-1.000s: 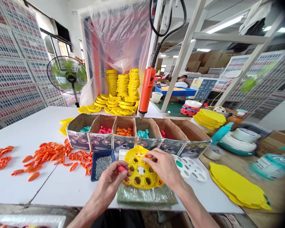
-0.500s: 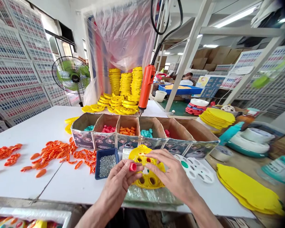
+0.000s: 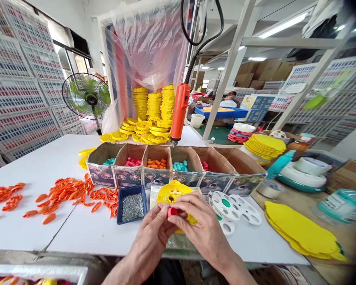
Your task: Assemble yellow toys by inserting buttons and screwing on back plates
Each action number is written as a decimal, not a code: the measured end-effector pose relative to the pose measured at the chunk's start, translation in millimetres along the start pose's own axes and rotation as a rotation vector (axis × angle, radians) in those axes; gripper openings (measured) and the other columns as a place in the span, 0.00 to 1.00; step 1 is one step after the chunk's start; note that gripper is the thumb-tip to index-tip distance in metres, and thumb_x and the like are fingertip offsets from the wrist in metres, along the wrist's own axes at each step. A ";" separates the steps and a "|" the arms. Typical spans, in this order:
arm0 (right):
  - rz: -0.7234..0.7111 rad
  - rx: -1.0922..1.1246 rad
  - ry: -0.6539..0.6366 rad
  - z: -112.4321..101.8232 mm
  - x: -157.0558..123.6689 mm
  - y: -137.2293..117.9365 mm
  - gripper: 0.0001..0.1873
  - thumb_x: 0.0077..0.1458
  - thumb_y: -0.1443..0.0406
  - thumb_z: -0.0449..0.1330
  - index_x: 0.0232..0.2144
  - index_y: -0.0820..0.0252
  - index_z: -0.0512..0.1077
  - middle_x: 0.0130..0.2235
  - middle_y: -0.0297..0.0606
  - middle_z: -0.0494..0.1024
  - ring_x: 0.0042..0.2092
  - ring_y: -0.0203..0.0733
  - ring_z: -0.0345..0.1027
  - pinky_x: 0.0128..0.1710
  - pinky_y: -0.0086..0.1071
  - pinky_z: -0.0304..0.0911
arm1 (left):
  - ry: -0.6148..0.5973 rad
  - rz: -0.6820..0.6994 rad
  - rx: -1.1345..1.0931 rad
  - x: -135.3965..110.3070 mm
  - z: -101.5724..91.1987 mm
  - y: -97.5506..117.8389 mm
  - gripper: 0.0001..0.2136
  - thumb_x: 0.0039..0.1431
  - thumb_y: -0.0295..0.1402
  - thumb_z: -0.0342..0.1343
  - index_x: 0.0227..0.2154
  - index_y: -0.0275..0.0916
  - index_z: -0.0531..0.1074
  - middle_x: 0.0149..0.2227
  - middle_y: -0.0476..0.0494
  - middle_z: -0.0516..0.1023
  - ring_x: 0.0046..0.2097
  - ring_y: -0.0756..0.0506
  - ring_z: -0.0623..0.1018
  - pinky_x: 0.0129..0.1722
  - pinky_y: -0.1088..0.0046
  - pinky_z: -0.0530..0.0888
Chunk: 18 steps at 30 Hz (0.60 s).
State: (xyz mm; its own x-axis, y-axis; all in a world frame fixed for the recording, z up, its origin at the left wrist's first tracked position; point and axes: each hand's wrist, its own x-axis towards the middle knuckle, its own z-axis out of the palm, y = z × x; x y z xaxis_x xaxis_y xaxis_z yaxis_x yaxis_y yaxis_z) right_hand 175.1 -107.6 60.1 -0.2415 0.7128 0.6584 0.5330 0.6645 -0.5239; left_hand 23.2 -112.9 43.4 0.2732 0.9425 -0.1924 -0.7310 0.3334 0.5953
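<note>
A small pink plastic cap (image 3: 172, 212) sits between the fingertips of both my hands, in front of a round yellow plastic part with holes (image 3: 169, 191). My left hand (image 3: 153, 233) pinches the cap from the left with thumb and fingers. From the other side, the fingers of my right hand (image 3: 207, 231) close on it too. The yellow part rests on the table, its near half largely covered by my hands. Right of it lie white discs with round holes (image 3: 235, 213), one with a green centre.
A blue tray of screws (image 3: 132, 208) stands left of my hands, beside orange plastic pieces (image 3: 68, 194). Behind is a divided cardboard box (image 3: 130, 176) with coloured caps. An orange electric screwdriver (image 3: 180, 113) hangs above it. Yellow sheets (image 3: 302, 229) lie at right.
My right hand has moved down and left from above the yellow part to the pink cap in my left hand. More of the white discs now shows. The view has shifted slightly.
</note>
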 end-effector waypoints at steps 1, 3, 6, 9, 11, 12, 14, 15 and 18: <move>-0.005 -0.001 -0.004 -2.3 -1.4 -0.9 0.06 0.64 0.62 0.63 0.42 0.54 0.78 0.41 0.39 0.79 0.45 0.45 0.71 0.46 0.38 0.72 | -0.003 0.007 0.007 -0.7 0.2 -2.1 0.12 0.58 0.33 0.69 0.42 0.34 0.78 0.45 0.39 0.84 0.43 0.44 0.84 0.48 0.70 0.80; 0.023 0.016 -0.027 -9.8 -4.1 0.2 0.07 0.65 0.62 0.61 0.43 0.52 0.79 0.41 0.38 0.80 0.45 0.43 0.73 0.46 0.36 0.72 | -0.036 0.019 0.060 -3.9 -0.2 -5.9 0.12 0.60 0.36 0.68 0.43 0.35 0.77 0.47 0.39 0.84 0.45 0.44 0.84 0.50 0.67 0.79; 0.135 0.016 -0.028 -24.5 -6.0 12.5 0.08 0.66 0.61 0.61 0.46 0.50 0.78 0.45 0.36 0.81 0.48 0.42 0.75 0.48 0.33 0.72 | -0.110 0.008 0.223 -13.1 -4.6 -11.6 0.15 0.62 0.40 0.65 0.46 0.38 0.72 0.45 0.37 0.84 0.46 0.42 0.84 0.51 0.64 0.77; 0.174 -0.078 -0.055 -32.4 -3.3 33.3 0.10 0.67 0.60 0.59 0.48 0.51 0.77 0.49 0.38 0.80 0.51 0.44 0.75 0.52 0.37 0.71 | -0.202 -0.050 0.353 -23.7 -15.3 -20.4 0.19 0.60 0.44 0.67 0.47 0.39 0.70 0.42 0.38 0.84 0.43 0.41 0.85 0.46 0.64 0.78; 0.149 -0.134 -0.122 -30.9 0.7 45.3 0.12 0.68 0.61 0.57 0.50 0.51 0.76 0.51 0.39 0.80 0.53 0.46 0.74 0.54 0.40 0.71 | -0.282 -0.088 0.390 -28.6 -24.8 -27.5 0.21 0.58 0.45 0.68 0.46 0.39 0.70 0.41 0.38 0.84 0.41 0.42 0.85 0.43 0.65 0.78; 0.138 -0.156 -0.147 -28.7 3.1 49.6 0.13 0.68 0.62 0.56 0.51 0.52 0.75 0.51 0.40 0.79 0.53 0.47 0.73 0.55 0.42 0.70 | -0.316 -0.103 0.402 -30.1 -29.6 -30.8 0.21 0.57 0.46 0.68 0.46 0.39 0.70 0.42 0.38 0.83 0.42 0.42 0.85 0.43 0.66 0.78; 0.135 -0.184 -0.163 -23.4 8.0 54.3 0.14 0.68 0.63 0.55 0.53 0.53 0.73 0.52 0.42 0.79 0.54 0.48 0.73 0.55 0.44 0.71 | -0.351 -0.113 0.420 -31.3 -38.5 -36.2 0.21 0.58 0.46 0.68 0.47 0.39 0.70 0.42 0.38 0.83 0.42 0.42 0.85 0.43 0.67 0.77; 0.136 -0.190 -0.164 -21.0 10.4 55.0 0.14 0.68 0.63 0.55 0.53 0.55 0.73 0.51 0.43 0.79 0.53 0.48 0.73 0.55 0.45 0.71 | -0.354 -0.107 0.432 -31.2 -42.3 -38.2 0.21 0.59 0.45 0.67 0.47 0.39 0.69 0.42 0.38 0.82 0.42 0.43 0.85 0.44 0.67 0.77; 0.126 -0.178 -0.186 -15.5 16.5 53.4 0.12 0.68 0.64 0.55 0.50 0.56 0.74 0.50 0.43 0.80 0.52 0.47 0.74 0.54 0.44 0.71 | -0.344 -0.058 0.450 -28.7 -52.0 -43.2 0.19 0.60 0.45 0.66 0.47 0.40 0.70 0.42 0.38 0.82 0.41 0.43 0.85 0.42 0.68 0.77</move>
State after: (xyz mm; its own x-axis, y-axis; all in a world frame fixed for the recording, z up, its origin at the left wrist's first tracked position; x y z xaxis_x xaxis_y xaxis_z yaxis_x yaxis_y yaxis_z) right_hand 212.1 -63.9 51.4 -0.3005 0.8271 0.4749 0.6979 0.5301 -0.4816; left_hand 14.5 -153.2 -17.3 0.5478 0.8365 -0.0142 -0.3907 0.2708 0.8798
